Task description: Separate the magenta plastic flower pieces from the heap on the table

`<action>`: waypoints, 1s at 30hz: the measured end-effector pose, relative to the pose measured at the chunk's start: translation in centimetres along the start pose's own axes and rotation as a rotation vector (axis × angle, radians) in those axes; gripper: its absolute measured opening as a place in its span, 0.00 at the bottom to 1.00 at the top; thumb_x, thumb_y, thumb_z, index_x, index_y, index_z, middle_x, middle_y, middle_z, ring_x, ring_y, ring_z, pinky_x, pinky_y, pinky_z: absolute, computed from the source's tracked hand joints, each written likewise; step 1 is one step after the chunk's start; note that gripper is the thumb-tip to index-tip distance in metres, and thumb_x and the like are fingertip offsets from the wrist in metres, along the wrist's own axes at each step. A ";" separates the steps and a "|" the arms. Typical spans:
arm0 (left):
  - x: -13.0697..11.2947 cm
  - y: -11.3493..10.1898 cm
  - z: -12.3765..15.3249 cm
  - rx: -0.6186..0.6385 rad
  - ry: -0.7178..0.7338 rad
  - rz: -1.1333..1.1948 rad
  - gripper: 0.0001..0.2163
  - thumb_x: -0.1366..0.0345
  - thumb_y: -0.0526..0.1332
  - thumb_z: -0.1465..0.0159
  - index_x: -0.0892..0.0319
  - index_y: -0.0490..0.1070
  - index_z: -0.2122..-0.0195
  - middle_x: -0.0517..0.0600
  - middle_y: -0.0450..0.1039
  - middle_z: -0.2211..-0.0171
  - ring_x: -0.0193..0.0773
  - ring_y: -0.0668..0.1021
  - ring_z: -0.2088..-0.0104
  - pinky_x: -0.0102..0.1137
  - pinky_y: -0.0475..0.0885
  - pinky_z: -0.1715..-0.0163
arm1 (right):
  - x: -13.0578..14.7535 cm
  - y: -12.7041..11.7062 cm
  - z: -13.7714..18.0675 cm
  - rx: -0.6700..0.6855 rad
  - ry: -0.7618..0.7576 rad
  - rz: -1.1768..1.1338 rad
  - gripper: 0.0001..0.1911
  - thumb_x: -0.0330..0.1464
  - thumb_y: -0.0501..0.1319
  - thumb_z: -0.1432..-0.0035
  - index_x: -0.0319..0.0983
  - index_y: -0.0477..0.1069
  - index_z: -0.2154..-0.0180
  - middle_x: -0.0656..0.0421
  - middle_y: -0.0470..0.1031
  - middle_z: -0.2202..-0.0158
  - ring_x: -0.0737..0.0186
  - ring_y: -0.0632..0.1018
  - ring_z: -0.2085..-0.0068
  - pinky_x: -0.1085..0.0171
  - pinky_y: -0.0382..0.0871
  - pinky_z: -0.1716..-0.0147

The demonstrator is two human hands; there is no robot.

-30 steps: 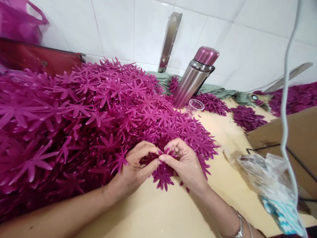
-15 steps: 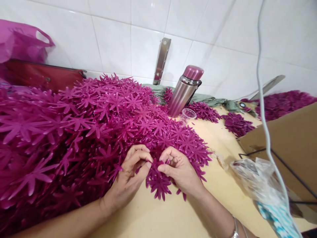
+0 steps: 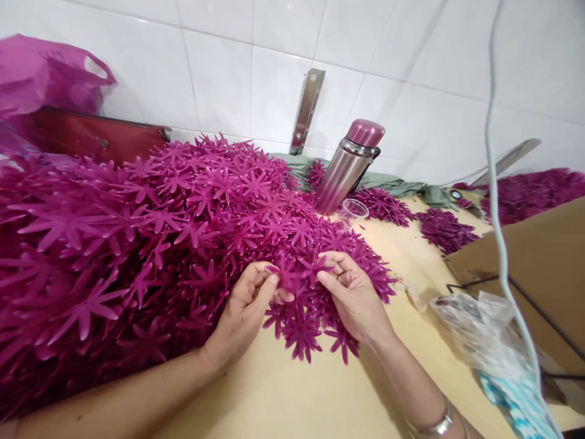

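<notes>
Magenta artificial flower pieces with narrow, finger-like petals form a large pile (image 3: 196, 231) at the left and middle. At the pile's near right side, my left hand (image 3: 244, 311) pinches a petal tip of one flower piece (image 3: 287, 274) between thumb and fingers. My right hand (image 3: 354, 296), just across from it, pinches a flower piece (image 3: 312, 268) by a petal. These two pieces lie close together, and I cannot tell whether they are joined. Below the hands, more flower pieces (image 3: 301, 334) overhang the bare tabletop.
A steel-and-pink thermos (image 3: 347, 167) stands behind the pile beside a clear plastic cup (image 3: 355, 209). At the right are a cardboard box (image 3: 530, 244), clear plastic bags (image 3: 475, 323) and a hanging grey cable (image 3: 493, 183). A red bag (image 3: 103, 140) lies at back left against the tiled wall.
Both hands have moved slightly up and apart. Flower pieces now show spread between the fingertips, where before only small petal tips showed. The view has shifted a little.
</notes>
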State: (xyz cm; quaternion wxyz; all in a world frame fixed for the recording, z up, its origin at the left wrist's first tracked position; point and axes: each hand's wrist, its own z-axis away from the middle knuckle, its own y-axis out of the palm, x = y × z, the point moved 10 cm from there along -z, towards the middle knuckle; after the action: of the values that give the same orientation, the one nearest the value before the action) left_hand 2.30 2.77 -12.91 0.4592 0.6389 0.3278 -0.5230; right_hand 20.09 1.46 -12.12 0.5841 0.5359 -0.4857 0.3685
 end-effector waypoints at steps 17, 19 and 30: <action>0.8 -0.1 -0.5 0.010 0.013 -0.020 0.17 0.64 0.65 0.34 0.56 0.69 0.44 0.47 0.77 0.61 0.33 0.80 0.62 0.29 0.74 0.56 | 0.9 -0.3 0.6 -0.062 -0.001 -0.015 0.16 0.41 0.75 0.47 0.43 0.70 0.66 0.65 0.74 0.74 0.68 0.72 0.72 0.67 0.67 0.68; 0.9 0.0 -0.5 0.025 -0.020 -0.028 0.13 0.64 0.64 0.34 0.58 0.71 0.48 0.48 0.77 0.63 0.34 0.80 0.62 0.30 0.74 0.56 | 1.2 -0.5 0.6 -0.077 -0.016 0.007 0.16 0.41 0.74 0.46 0.43 0.69 0.66 0.65 0.74 0.74 0.68 0.71 0.72 0.68 0.66 0.68; 0.3 -0.2 -0.1 0.015 -0.071 -0.051 0.09 0.58 0.60 0.31 0.59 0.70 0.58 0.46 0.76 0.71 0.34 0.77 0.68 0.29 0.70 0.63 | 0.0 0.8 1.2 0.024 -0.037 0.148 0.14 0.46 0.64 0.35 0.44 0.70 0.66 0.62 0.73 0.72 0.64 0.70 0.69 0.63 0.66 0.64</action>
State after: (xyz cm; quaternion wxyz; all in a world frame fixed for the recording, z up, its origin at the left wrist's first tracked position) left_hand 2.23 2.88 -13.27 0.4520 0.6149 0.3235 -0.5594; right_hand 19.15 0.36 -11.95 0.5395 0.5121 -0.5304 0.4065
